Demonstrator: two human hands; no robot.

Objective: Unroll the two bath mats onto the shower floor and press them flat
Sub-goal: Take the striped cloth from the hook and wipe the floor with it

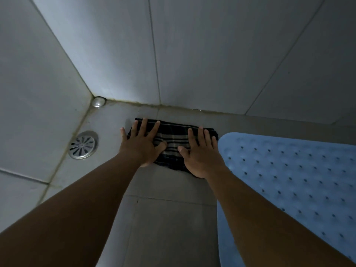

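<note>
A small dark plaid cloth mat (173, 139) lies spread on the grey tiled shower floor close to the back wall. My left hand (141, 145) rests palm down on its left part, fingers spread. On the mat's right part, my right hand (200, 151) is pressed flat the same way. A blue rubber bath mat (289, 182) with rows of small holes lies unrolled on the floor to the right, its rounded corner almost touching the plaid mat and my right hand.
A round metal floor drain (82, 145) sits left of the plaid mat. A small chrome cap (98, 102) sits in the floor corner. Grey tiled walls (192, 54) rise at the left and back. Bare floor tile (169, 218) lies between my forearms.
</note>
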